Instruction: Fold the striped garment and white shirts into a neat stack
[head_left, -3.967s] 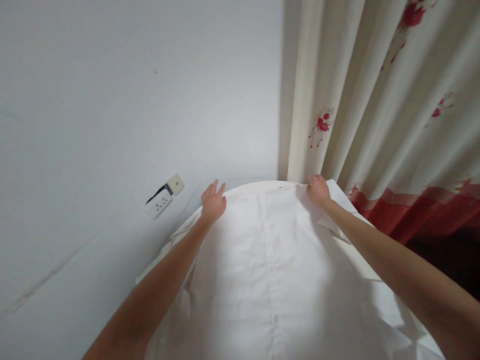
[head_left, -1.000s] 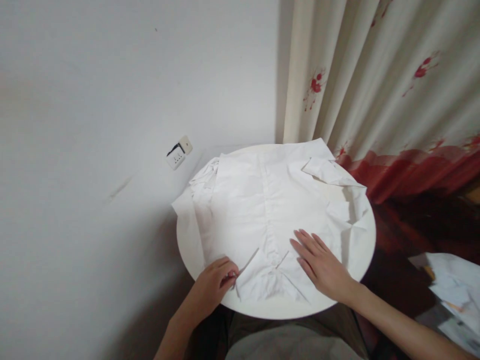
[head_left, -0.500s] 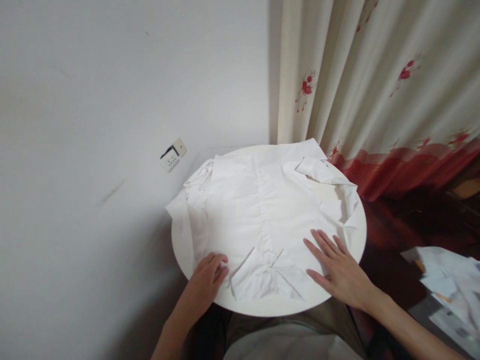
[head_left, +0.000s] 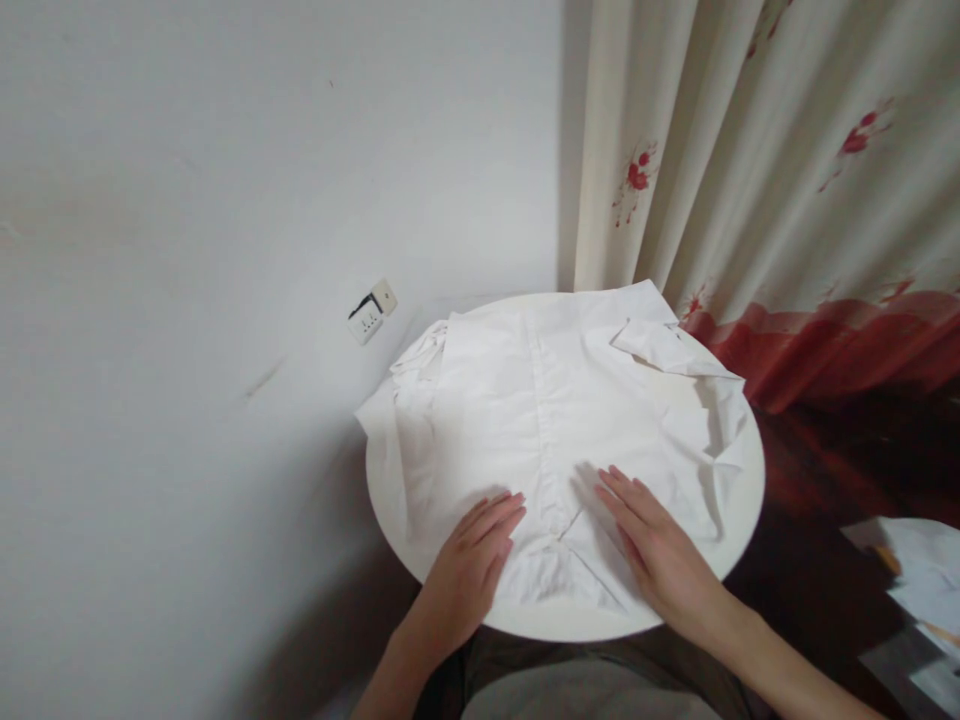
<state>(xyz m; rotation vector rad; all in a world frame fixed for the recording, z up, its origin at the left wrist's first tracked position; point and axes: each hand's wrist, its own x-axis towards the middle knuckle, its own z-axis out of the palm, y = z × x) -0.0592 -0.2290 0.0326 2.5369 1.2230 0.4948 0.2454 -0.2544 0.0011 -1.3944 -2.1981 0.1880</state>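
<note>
A white button-up shirt (head_left: pixel 495 400) lies spread over a round white table (head_left: pixel 555 622), its collar towards me and its button placket running up the middle. On the left of the collar rests my left hand (head_left: pixel 472 555), fingers stretched out and holding nothing. My right hand (head_left: pixel 656 545) is over the right collar side, also with extended fingers and nothing gripped. Whether each palm presses on the cloth or hovers just above it, I cannot tell. One sleeve (head_left: pixel 724 420) is bunched along the right rim; more folded cloth sits at the left edge.
A pale wall (head_left: pixel 187 250) with a power socket (head_left: pixel 366 320) stands close behind and left of the table. A curtain with red flowers (head_left: pixel 697 150) hangs at the back right. White papers or cloths (head_left: pixel 926 570) lie low at the right.
Both hands have moved inwards over the collar, my left hand rightwards with its fingers straightened, my right hand leftwards. The whole view has shifted slightly.
</note>
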